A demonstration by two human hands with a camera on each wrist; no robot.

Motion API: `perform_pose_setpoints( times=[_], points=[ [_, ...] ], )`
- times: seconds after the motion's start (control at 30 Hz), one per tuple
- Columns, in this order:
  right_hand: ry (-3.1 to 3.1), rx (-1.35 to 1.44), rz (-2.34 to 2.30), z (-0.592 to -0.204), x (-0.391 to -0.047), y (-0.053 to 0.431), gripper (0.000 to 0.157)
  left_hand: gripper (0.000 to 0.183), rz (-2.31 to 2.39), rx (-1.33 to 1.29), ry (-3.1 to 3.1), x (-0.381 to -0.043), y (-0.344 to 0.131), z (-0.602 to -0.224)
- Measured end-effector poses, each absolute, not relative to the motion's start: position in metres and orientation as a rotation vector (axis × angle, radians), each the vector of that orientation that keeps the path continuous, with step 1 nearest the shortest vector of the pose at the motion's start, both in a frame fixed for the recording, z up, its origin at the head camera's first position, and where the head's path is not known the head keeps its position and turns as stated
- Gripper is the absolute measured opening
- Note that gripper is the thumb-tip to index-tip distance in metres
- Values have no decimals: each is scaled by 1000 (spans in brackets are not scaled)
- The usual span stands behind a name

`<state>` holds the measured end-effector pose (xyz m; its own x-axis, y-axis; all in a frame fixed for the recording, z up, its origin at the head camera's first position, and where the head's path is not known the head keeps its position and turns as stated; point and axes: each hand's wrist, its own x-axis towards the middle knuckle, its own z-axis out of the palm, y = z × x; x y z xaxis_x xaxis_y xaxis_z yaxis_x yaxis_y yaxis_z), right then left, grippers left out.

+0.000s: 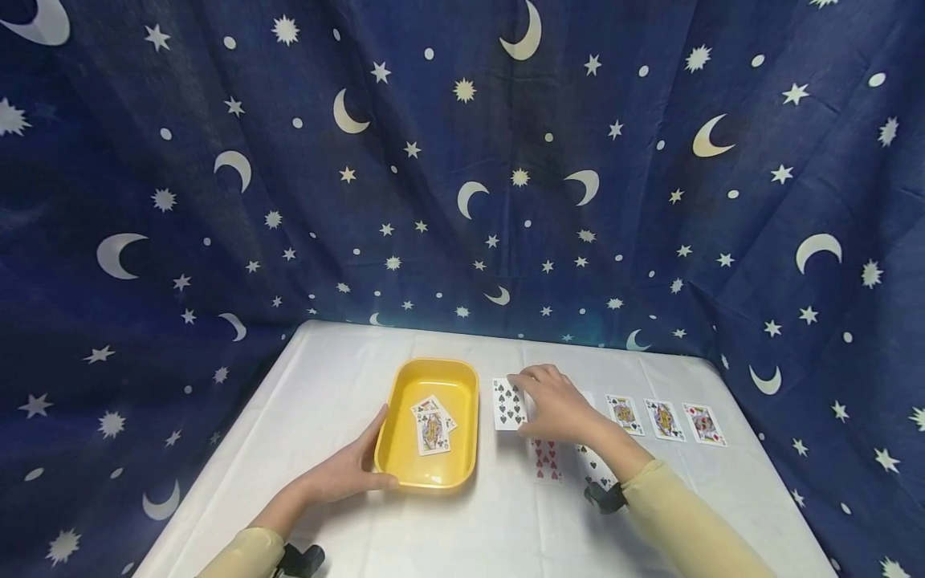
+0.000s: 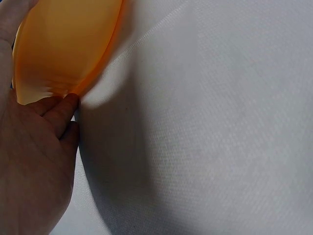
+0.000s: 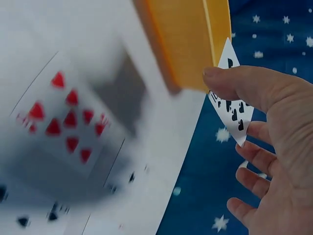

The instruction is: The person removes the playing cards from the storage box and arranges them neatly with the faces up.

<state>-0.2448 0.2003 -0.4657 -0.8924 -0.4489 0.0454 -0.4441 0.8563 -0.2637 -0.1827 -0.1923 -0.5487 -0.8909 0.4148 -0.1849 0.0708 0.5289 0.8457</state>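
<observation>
My right hand (image 1: 556, 405) pinches a ten of spades (image 1: 508, 405) between thumb and fingers, just right of a yellow tray (image 1: 383, 457). In the right wrist view, the thumb lies across the face of this card (image 3: 238, 117), held off the table. My left hand (image 1: 347, 466) holds the tray by its near left corner; in the left wrist view its fingers (image 2: 61, 115) are at the tray rim (image 2: 105, 58). Inside the tray a queen card (image 1: 433, 434) overlaps another card (image 1: 426, 404), which is partly hidden.
A red heart card (image 1: 547, 461) and a black-suit card (image 1: 598, 467) lie under my right forearm, partly covered. Three face cards (image 1: 625, 414), (image 1: 665, 420), (image 1: 704, 425) form a row to the right on the white table (image 1: 506, 530). A blue star-and-moon curtain (image 1: 433, 201) hangs behind.
</observation>
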Motion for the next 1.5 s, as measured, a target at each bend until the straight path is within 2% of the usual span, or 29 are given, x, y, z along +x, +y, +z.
perform_pose_setpoints(
  times=[0.77,1.1,1.5],
  points=[
    [3082,-608,-428,-491,-214,339,90,124,1321,416,2392,-183,-194,-549],
    [3038,-534,-441,-505,-196,372,92,125,1315,387,2379,-184,-194,-550],
    [2987,-497,-420,-516,-182,389,88,126,1352,393,2345,-184,-194,-552]
  ],
)
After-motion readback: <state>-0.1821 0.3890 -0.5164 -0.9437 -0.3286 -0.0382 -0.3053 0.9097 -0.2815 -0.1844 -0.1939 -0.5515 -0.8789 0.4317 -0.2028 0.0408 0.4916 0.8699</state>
